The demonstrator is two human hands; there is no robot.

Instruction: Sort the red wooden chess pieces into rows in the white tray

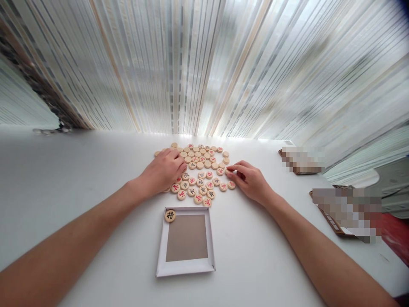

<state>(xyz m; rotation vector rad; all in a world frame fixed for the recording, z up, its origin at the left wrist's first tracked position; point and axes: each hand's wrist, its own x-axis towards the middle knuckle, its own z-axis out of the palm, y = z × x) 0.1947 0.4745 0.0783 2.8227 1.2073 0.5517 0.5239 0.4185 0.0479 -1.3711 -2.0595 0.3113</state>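
Note:
Many round wooden xiangqi pieces [200, 165] lie spread on the white table, some with red or black characters up, others showing plain faces. My left hand [168, 167] is over the left side of the spread, its fingers bent down among the pieces; whatever they grip is hidden. At the right edge, my right hand [247, 178] pinches a xiangqi piece [227, 171] between thumb and fingers. Nearer to me lies a shallow white box lid [186, 268] with a greyish-brown inner panel. One piece with a black character [170, 216] rests in its far left corner.
The white table [255, 264] runs back to a striped sheer curtain [198, 64]. On the right lie two brown-edged, blurred-out items, a farther one [302, 161] and a nearer one [345, 213]. Something red [394, 234] shows at the right edge.

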